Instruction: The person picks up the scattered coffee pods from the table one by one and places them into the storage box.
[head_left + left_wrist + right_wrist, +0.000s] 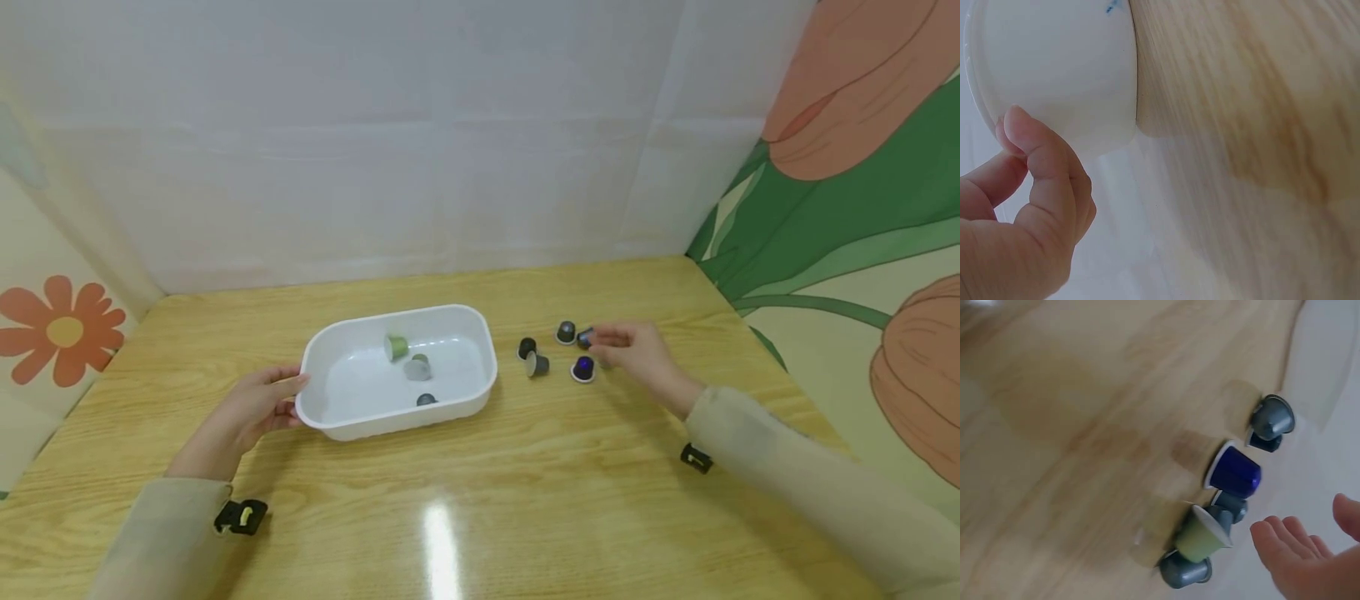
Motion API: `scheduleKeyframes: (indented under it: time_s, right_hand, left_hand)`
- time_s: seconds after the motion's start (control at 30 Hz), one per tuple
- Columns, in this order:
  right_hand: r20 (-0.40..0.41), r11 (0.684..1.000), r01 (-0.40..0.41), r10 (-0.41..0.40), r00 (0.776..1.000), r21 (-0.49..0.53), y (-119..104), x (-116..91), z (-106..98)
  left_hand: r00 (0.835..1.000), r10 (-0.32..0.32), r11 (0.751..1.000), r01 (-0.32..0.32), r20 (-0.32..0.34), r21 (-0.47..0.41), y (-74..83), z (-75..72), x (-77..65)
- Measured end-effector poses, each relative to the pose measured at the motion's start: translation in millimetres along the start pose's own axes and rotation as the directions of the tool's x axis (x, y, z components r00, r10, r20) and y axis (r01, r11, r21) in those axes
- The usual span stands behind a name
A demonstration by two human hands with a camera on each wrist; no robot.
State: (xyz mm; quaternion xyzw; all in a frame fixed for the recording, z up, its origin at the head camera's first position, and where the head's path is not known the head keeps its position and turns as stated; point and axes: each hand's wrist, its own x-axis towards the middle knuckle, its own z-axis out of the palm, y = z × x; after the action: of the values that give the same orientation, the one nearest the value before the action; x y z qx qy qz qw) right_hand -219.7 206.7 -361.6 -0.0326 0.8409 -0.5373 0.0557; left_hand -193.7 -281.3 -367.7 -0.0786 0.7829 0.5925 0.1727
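Plainly, the left hand [262, 408] pinched the left end of the white tray [397, 422] between thumb and curled fingers, its forearm slanting in from the lower left. Meanwhile the right hand [633, 354] reached in from the right, palm near the capsules, its thumb well apart from its nearly straight fingers [1282, 540]. From the head, its fingertips overlapped a blue-grey capsule [584, 337], and a green capsule [1199, 540] beneath was almost wholly covered.

Just beside that hand, a blue capsule [583, 367] and a dark grey capsule [566, 331] stood domed end up on the surface [337, 517]. Farther left, a black capsule [527, 347] sat just beside a grey capsule [539, 365], which lay with its pale lid toward the left.

The tray's long axis ran left to right, the right end angled slightly away. Inside, a pale green capsule [396, 347] lay on its side; a pale lid [417, 369] partly hid something greenish, and the near wall cut off a dark capsule [426, 399].
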Motion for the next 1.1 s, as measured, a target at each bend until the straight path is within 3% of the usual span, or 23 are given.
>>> scheduleKeyframes:
  time_s: [0.3, 0.57, 0.83, 1.1]
  right_hand:
    - [0.031, 0.993, 0.085, -0.082, 0.996, -0.079, 14.9, 3.7, 0.2]
    - [0.079, 0.981, 0.113, -0.102, 0.992, -0.157, 22.2, 7.3, 4.7]
    - [0.083, 0.948, 0.145, -0.126, 0.989, -0.283, 24.9, 5.7, 10.5]
    - [0.112, 0.925, 0.158, -0.127, 0.986, -0.344, 24.4, 9.1, 18.8]
  left_hand:
    - [1.0, 0.004, 1.0, -0.004, 0.005, -0.023, -3.9, -2.3, -0.2]
    - [1.0, 0.016, 1.0, -0.016, 0.008, -0.018, -4.1, -1.6, 0.0]
    - [1.0, 0.011, 1.0, -0.011, 0.007, -0.013, -2.2, -1.0, 0.8]
    - [1.0, 0.01, 1.0, -0.01, 0.008, 0.0, -0.1, 0.3, 0.3]
